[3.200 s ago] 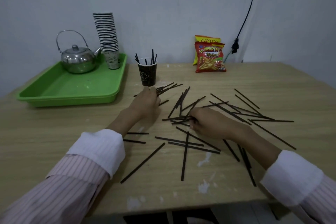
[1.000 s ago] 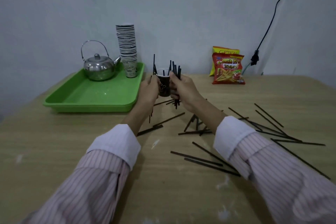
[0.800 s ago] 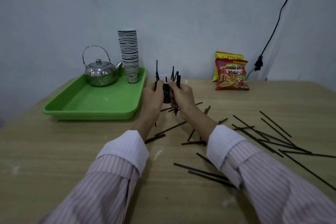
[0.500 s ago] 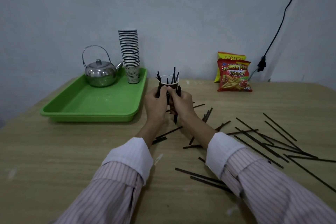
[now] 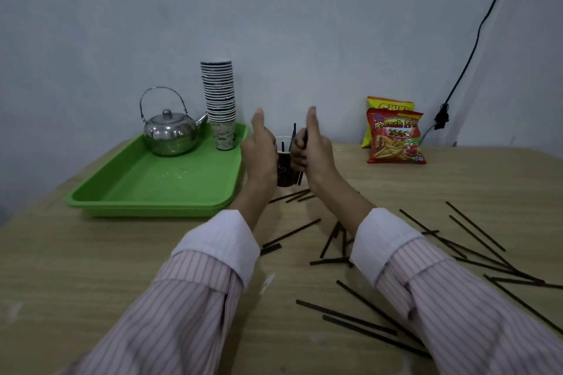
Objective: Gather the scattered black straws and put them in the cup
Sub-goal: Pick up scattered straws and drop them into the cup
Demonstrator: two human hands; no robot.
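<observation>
Your right hand [image 5: 315, 151] curls its fingers around a few black straws [image 5: 300, 161] beside the dark paper cup [image 5: 285, 169], thumb raised. Your left hand [image 5: 260, 149] flanks the cup, thumb up; whether it grips anything is unclear. More loose straws [image 5: 475, 237] lie scattered across the table [image 5: 76, 268].

Your left hand [image 5: 259, 152] is just left of the cup [image 5: 285, 167], your right hand [image 5: 313, 151] just right of it, w/ the cup between them on the table [image 5: 76, 277]. A few straws [image 5: 294, 134] stand in the cup. Left of the cup is the tray [image 5: 152, 204]; on it the kettle [image 5: 170, 134] sits at the back, the cup stack [image 5: 218, 100] just right of the kettle. Loose straws [image 5: 475, 230] lie on the table in front of the cup and to the right of your right arm. Two snack bags [image 5: 394, 140] lean at the wall, behind and right of the cup, one in front of the other.
</observation>
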